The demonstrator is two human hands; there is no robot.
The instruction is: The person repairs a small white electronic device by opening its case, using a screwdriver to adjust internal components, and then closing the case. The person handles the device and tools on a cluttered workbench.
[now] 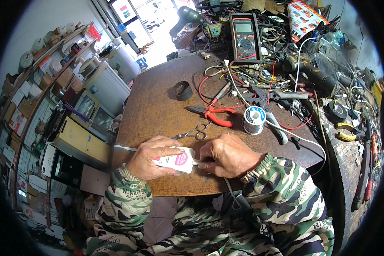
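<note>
My left hand [151,158] is wrapped round a white plastic case [178,162] with a pink and white label, low over the near part of the wooden table. Out of the case's right end comes a ribbed cord sleeve [196,162], pinched between the fingers of my right hand [226,155]. A pale cord [231,187] hangs below that hand over the table's near edge. Another white cord [126,148] runs off to the left from behind my left hand. Just beyond my hands lie scissors [196,133].
Red-handled pliers [219,116], a solder spool [254,121] and a round dark tin [183,91] stand or lie on the table [153,98]. A multimeter [244,38] leans at the back. Tangled wires and tools crowd the right side, with wire cutters [279,128] at their edge.
</note>
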